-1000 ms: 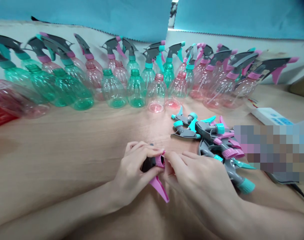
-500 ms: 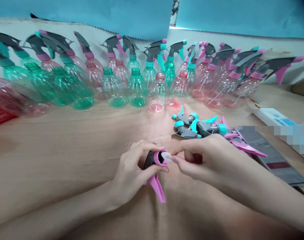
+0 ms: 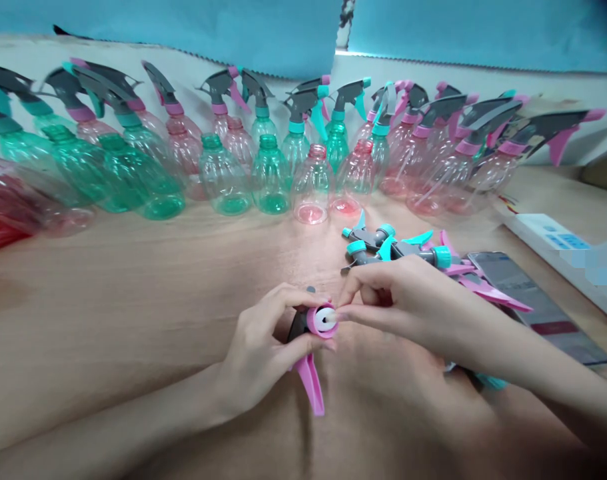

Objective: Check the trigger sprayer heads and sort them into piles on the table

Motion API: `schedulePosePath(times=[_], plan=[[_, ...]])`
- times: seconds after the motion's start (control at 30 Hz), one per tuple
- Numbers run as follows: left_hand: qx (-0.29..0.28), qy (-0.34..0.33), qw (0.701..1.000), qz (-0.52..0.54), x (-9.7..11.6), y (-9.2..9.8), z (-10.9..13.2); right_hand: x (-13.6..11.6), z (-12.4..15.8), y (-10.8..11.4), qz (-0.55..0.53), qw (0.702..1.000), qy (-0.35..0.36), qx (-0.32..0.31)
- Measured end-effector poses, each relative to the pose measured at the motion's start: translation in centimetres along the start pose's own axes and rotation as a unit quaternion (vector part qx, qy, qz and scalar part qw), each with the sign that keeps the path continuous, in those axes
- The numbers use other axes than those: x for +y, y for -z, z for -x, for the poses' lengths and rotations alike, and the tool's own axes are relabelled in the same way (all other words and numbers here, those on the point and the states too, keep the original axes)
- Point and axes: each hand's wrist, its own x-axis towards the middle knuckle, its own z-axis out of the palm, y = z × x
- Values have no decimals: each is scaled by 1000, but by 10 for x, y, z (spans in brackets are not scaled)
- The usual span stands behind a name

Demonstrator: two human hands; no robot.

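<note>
My left hand [image 3: 256, 350] is closed round a grey and pink spray trigger head [image 3: 310, 383], its thumb and forefinger on either side of the pink collar. The collar's open end faces right, and the pink trigger points down. Inside the collar sits a small white round part [image 3: 324, 319] with a dark slot in its middle. My right hand [image 3: 408, 290] pinches the right side of this white part between thumb and forefinger, at the collar's rim. Other spray trigger heads in grey and turquoise [image 3: 383, 245] lie just behind my right hand.
Clear green [image 3: 270, 177] and pink bottles [image 3: 312, 187] line the table's back, several topped with spray heads. Pink trigger parts [image 3: 498, 293] and a flat grey packet [image 3: 520, 280] lie right, near a white box [image 3: 553, 230]. Red material [image 3: 3, 230] is at far left.
The white part has gone from just outside the collar's mouth, tilted, to sitting inside the collar. My right hand has moved slightly left and up against the collar.
</note>
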Motion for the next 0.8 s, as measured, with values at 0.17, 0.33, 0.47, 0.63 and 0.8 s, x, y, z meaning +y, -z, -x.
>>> schedulePosePath(times=[0.17,0.33,0.47,0.63,0.8], plan=[[-1,-7,1000,-7,0,1,1,-4,5,-3,34,997,25,58],[-1,-14,1000,-19,-2,0,0,-5,8,-4,85,994,59,43],[-1,-17,1000,-20,-2,0,0,-4,7,-6,111,992,61,25],[-3,-10,1000,-10,-2,0,2,-6,6,-9,108,992,52,30],[-5,-1,1000,-12,-3,0,2,-11,6,-13,87,993,63,40]])
